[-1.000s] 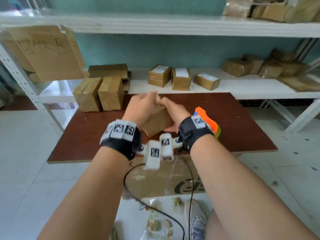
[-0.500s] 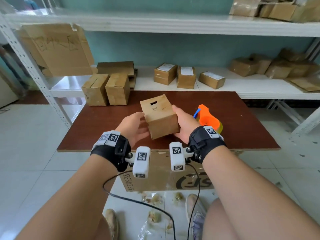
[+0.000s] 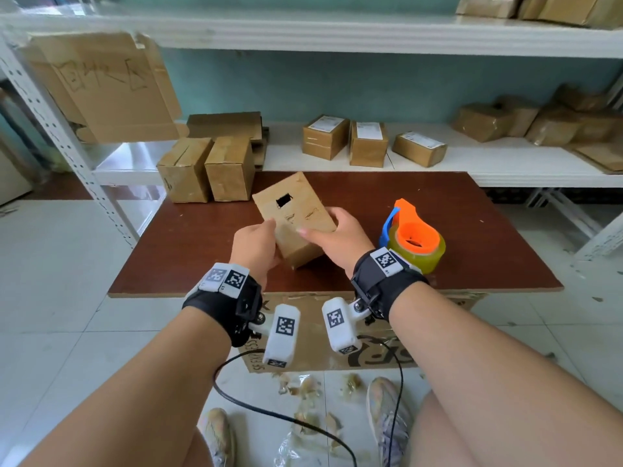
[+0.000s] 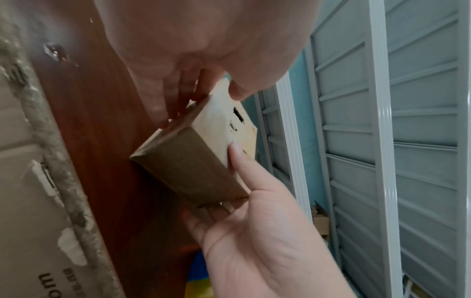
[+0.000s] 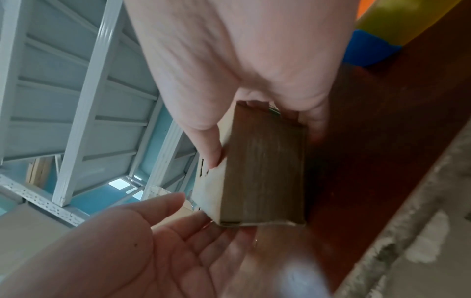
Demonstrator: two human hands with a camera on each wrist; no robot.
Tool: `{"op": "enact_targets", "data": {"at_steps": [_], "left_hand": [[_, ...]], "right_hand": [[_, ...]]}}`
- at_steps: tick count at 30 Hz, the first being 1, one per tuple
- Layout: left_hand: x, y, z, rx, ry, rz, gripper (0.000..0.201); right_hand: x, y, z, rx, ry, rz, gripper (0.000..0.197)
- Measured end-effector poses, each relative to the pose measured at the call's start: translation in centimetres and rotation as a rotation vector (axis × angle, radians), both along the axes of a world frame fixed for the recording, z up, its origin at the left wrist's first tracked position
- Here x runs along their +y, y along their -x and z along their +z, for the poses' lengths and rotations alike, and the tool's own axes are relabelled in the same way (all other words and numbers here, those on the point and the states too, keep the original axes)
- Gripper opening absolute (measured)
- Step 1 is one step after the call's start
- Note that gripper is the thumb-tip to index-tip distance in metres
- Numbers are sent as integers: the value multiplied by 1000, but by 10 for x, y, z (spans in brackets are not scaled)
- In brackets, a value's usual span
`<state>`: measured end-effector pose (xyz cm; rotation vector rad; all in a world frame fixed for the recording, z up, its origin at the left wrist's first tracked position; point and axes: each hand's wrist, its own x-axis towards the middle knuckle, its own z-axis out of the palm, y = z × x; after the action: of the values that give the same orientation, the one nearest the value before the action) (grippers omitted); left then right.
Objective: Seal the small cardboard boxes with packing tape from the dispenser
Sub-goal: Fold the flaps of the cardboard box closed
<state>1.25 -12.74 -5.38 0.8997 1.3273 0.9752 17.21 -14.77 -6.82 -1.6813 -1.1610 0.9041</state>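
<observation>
Tilted since the earlier frame, cardboard box (image 3: 295, 219) is clamped between left hand (image 3: 255, 241) and right hand (image 3: 338, 235) above worktop (image 3: 188, 251); wrist views show its shaded underside; tape dispenser (image 3: 413, 239) sits right of the box.

Plain brown cardboard box (image 3: 296, 220) with a dark rectangular hole in it, sitting over a reddish-brown table (image 3: 188, 251). Tape dispenser (image 3: 409, 230) is bright orange with a blue bit, tape roll looks yellowish. Wristbands (image 3: 224, 298) are black with black-and-white square markers. Wall's teal.
</observation>
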Motion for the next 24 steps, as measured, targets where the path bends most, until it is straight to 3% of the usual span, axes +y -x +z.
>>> {"op": "enact_targets", "data": {"at_steps": [2,6,8,10,11,14,15,18,21,24], "left_hand": [[2,-4,0,-75,40,41,21],[0,-6,-7,18,110,-15,27],[1,-4,-11,111,93,-49,30],[4,-1,-16,189,18,-71,56],[6,0,-18,220,-31,-79,64],[11,0,-22,352,-141,-144,33],[13,0,-25,360,-156,-155,32],[15,-1,-31,345,-190,-167,36],[10,-3,-35,478,-269,-217,55],[9,-6,-37,537,-323,-238,53]], "right_hand": [[5,-1,0,-1,-36,-39,68],[4,-9,1,72,79,-17,35],[2,-15,-1,79,129,-13,55],[2,-20,-4,35,112,-27,85],[2,-22,-3,7,106,-13,84],[0,-18,0,-107,135,61,59],[-2,-15,0,-132,159,82,58],[-8,-8,-5,-94,165,100,54],[-13,-9,-8,-54,109,8,43],[-12,-12,-12,-72,91,-42,48]]}}
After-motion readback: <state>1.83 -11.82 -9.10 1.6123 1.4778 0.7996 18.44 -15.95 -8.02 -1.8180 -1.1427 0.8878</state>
